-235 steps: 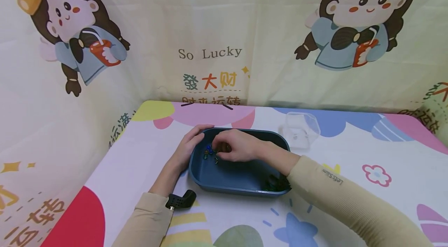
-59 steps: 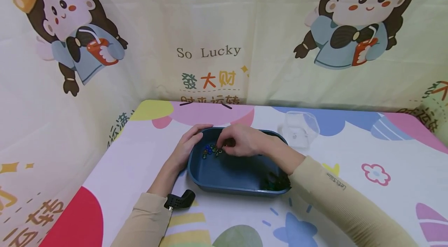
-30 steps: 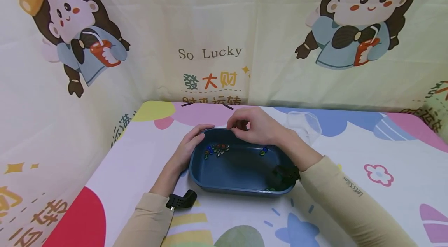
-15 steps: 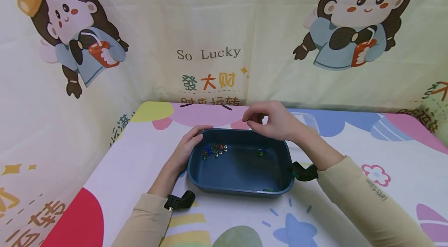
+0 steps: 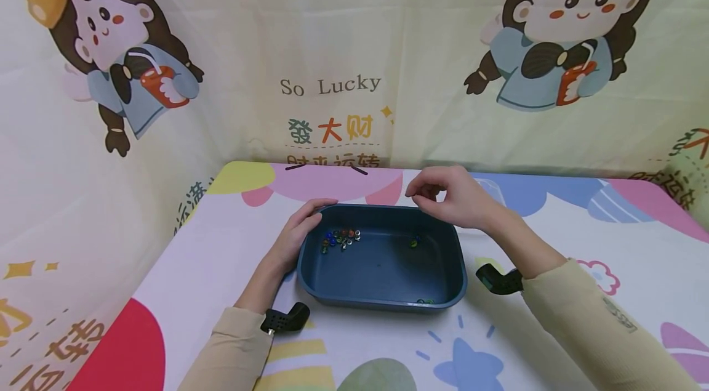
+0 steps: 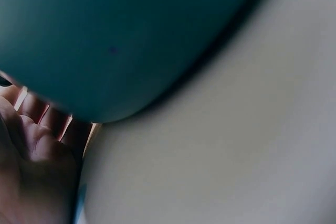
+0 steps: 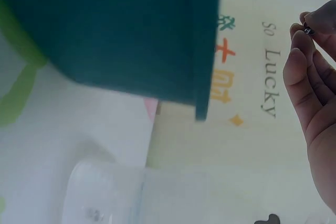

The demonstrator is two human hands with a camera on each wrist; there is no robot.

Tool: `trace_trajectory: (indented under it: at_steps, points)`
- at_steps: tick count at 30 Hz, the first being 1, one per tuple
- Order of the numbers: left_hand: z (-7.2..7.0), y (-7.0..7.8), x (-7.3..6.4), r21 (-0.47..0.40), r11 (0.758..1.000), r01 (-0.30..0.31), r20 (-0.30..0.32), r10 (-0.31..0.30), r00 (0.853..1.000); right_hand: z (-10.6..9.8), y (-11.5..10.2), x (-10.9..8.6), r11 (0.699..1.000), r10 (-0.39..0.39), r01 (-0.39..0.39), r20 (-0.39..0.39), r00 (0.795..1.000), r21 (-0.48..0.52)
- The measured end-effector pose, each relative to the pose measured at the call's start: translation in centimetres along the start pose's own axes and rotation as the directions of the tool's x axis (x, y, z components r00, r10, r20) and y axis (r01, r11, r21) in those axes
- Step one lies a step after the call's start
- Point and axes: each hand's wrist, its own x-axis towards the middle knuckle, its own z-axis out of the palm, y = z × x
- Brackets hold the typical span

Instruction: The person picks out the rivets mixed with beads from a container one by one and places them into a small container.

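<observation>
My left hand [image 5: 296,234] holds the left end of a dark blue tray [image 5: 382,277], thumb over the rim and fingers along the outside. The left wrist view shows its palm [image 6: 37,145] close beside the blurred tray wall. Raised above the tray's far right corner, my right hand [image 5: 456,197] pinches a small dark, shiny bead [image 7: 308,30] between thumb and fingertips. Several coloured glass beads [image 5: 340,237] lie clustered at the tray's left. A yellow-green bead [image 5: 413,244] and a dark blue one sit right of centre. Greenish beads [image 5: 425,302] show at the near rim.
Behind my right hand stands a clear plastic box [image 5: 492,189], mostly hidden in the head view. The right wrist view shows this clear box [image 7: 105,192] with something small and shiny in it. A printed cloth [image 5: 332,21] hangs behind the patterned table [image 5: 221,268].
My right hand has risen from the bead cluster, passed over the tray's far rim and moved right toward the clear box, pinching a bead. The left hand stays on the tray.
</observation>
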Motion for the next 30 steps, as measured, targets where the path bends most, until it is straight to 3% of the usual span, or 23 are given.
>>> trace_trajectory:
  at_steps: [22, 30]
  points:
    - [-0.1, 0.0, 0.0, -0.005, 1.000, 0.005, 0.005, -0.005, 1.000, -1.9, 2.1, -3.7, 0.998, 0.049, -0.053, -0.087, 0.995, -0.036]
    - [0.0, 0.1, -0.1, -0.004, 1.000, 0.003, 0.005, -0.003, 1.000, -3.2, 2.4, -4.5, 0.993, 0.065, -0.078, -0.137, 0.988, -0.091]
